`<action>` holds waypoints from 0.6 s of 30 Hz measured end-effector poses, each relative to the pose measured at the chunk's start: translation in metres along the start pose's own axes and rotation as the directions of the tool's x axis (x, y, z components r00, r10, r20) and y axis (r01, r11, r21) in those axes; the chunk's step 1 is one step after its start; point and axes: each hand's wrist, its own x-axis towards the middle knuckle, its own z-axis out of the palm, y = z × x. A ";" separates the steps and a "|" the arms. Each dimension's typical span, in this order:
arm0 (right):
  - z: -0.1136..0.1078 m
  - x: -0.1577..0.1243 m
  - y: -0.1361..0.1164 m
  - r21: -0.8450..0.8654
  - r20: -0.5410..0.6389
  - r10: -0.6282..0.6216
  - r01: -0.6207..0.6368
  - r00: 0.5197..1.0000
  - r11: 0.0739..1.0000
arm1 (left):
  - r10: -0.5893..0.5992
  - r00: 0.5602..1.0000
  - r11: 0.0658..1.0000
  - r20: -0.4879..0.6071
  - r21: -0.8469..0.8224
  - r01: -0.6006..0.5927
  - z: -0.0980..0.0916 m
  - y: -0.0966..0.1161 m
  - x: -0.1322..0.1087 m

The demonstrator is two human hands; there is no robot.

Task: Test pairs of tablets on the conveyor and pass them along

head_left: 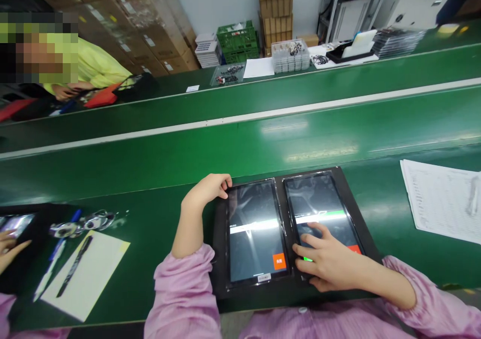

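Two tablets lie side by side, screens up and lit, on a black tray (pixel 352 209) on the bench (pixel 139 219). The left tablet (pixel 255 249) is fully framed; the lower part of the right tablet (pixel 311 194) is partly covered by a hand.

Left hand (pixel 206 189): bent at the wrist, fingers curled at the upper left corner of the left tablet. Whether it pinches the edge or merely rests there cannot be told.

Right hand (pixel 330 264): fingers spread over the lower right tablet, beside a green patch (pixel 308 259). Fingertip contact with the glass cannot be confirmed.

Possible faults:
- Unintended input. The right hand lies close to the red button (pixel 355 249) on its tablet; a low palm could trigger it.
- Displacement. Uneven pressure from the left hand at the corner could turn or tilt the left tablet.
- Misreading. Bright reflections cross both screens and could mask displayed text.
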 end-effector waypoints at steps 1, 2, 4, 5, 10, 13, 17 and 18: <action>0.000 0.000 0.000 -0.004 0.007 0.001 -0.001 1.000 1.000 | 0.002 1.000 1.000 0.001 0.000 -0.002 0.000 0.000 0.000; -0.001 0.000 0.000 -0.006 0.017 0.003 -0.003 1.000 1.000 | 0.004 1.000 1.000 0.002 -0.001 -0.004 0.000 0.000 0.000; -0.002 -0.001 -0.001 -0.009 0.041 0.010 -0.010 0.999 1.000 | 0.007 1.000 1.000 0.002 -0.002 -0.007 0.001 0.000 0.000; -0.003 -0.002 -0.001 -0.010 0.056 0.017 -0.017 0.998 1.000 | 0.009 1.000 1.000 0.000 -0.002 -0.009 0.001 0.000 0.000; -0.006 -0.009 -0.003 -0.008 0.100 0.085 -0.085 0.991 0.996 | 0.029 0.999 0.999 -0.025 -0.017 -0.029 0.002 -0.001 -0.001; -0.003 -0.014 -0.005 -0.023 0.084 0.104 -0.102 0.991 0.995 | 0.041 0.998 0.998 -0.036 -0.046 -0.043 0.004 -0.003 -0.005; -0.003 -0.022 -0.006 -0.029 0.050 0.111 -0.110 0.993 0.994 | 0.071 0.987 0.995 -0.145 -0.059 -0.081 0.016 -0.011 -0.019; -0.005 -0.026 -0.006 -0.028 0.028 0.109 -0.109 0.994 0.994 | 0.099 0.972 0.992 -0.214 -0.050 -0.112 0.024 -0.014 -0.025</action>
